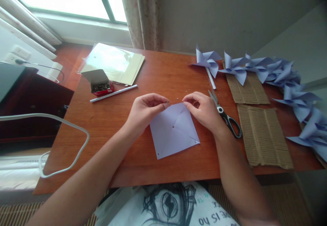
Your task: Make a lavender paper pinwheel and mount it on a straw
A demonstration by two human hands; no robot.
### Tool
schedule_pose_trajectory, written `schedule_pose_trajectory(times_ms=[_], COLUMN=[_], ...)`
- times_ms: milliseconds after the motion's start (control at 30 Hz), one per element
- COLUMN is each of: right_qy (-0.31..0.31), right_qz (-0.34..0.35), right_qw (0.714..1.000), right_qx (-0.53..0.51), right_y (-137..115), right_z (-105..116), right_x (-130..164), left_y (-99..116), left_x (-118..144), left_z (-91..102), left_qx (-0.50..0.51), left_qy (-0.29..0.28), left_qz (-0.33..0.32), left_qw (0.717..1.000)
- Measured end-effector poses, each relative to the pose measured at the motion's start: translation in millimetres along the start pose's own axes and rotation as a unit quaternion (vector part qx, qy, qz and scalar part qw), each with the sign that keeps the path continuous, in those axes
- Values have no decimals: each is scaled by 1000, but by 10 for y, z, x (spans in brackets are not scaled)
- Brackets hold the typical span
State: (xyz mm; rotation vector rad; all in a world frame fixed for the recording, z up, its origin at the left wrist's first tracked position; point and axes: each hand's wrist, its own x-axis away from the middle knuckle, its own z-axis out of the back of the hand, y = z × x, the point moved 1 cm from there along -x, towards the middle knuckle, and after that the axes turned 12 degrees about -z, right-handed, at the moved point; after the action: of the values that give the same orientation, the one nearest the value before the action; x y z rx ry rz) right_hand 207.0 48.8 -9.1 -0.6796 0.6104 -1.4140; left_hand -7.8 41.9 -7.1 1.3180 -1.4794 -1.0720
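A square sheet of lavender paper (168, 139) lies in front of me, with a hole at its middle, holes near its two lower corners, and diagonal lines running inward. My left hand (148, 108) pinches a small metal fastener (167, 102) between thumb and fingertips, just above the sheet's upper left corner. At the upper right corner, my right hand (200, 108) grips the paper's edge between thumb and fingers. Scissors (227, 117) with black and white handles lie partly spread beside my right wrist.
An open red box (103, 89) of small metal pieces stands at the left by a white paper stick (113, 93). Behind lies a packet of paper sheets (114, 62). Paper pinwheels (258, 66) and corrugated cardboard (264, 137) fill the right. A white cable (84, 130) loops at left.
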Motion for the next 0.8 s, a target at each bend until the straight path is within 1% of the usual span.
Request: schedule_pose_trajectory(times_ms=[233,333,400,500,567,633,700,800], right_qy=[10,16,25,39,45,55,67,77], right_qz=[-6,7,24,52,61,61,50,15], right_qw=[997,996,996,992,989,986,984,982], right_qx=[-74,-83,-87,-104,-124,-143,-157,-173], right_y=[22,-9,-41,-82,-100,-111,-114,-87], right_z=[-34,-24,-7,20,30,33,30,22], right_x=[2,3,7,16,24,33,38,29], left_y=[-10,-20,-13,20,41,52,56,60], left_x=[4,-4,-16,-39,-53,-62,-65,-60], left_z=[-4,17,43,92,120,135,134,116], left_qx=[-16,-42,-71,-118,-131,-126,-119,-115], left_qy=[2,3,-12,-59,-88,-102,-97,-74], left_qz=[-4,-29,-56,-86,-79,-55,-37,-35], left_qw=[1000,999,996,988,984,985,987,990])
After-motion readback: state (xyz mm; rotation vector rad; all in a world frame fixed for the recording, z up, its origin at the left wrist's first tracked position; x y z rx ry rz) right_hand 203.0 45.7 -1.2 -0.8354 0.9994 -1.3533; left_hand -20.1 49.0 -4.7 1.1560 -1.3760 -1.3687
